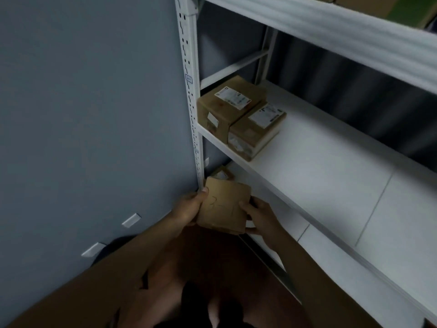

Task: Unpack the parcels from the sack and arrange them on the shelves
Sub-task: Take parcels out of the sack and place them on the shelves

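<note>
A small brown cardboard parcel (223, 204) with handwriting on its top is held between both hands, low in front of the white shelf unit. My left hand (189, 208) grips its left edge with the thumb on top. My right hand (261, 217) grips its right edge. Two brown parcels with white labels, one taller (227, 102) and one flatter (256, 130), sit side by side at the left end of the middle shelf (331, 166). Another parcel (221, 174) shows partly on the lower shelf, behind the held one. No sack is in view.
A grey wall (94, 114) stands close on the left, beside the shelf's white upright post (190, 91). An upper shelf (331, 27) carries cardboard boxes (369, 4) at the top right. The lower shelf board (354, 268) runs toward the bottom right.
</note>
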